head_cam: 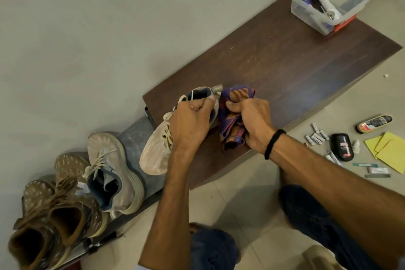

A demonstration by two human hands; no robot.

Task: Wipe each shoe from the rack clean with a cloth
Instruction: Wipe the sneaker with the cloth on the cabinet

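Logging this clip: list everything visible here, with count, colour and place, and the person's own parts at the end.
sneaker in hand: one, beige, over the wooden top's near end
sneaker on rack: one, beige, left of it
brown shoes: two, patterned, far left on rack
cloth: one, purple-orange, pressed to the sneaker's heel
wooden top: one, dark brown, along the wall
plastic box: one, clear, far end of top, holding bottles
shoe polish tin: one, floor, right
black sponge applicator: one, floor
yellow sheets: several, floor, far right
left hand: grips the held sneaker
right hand: grips the cloth, black wristband
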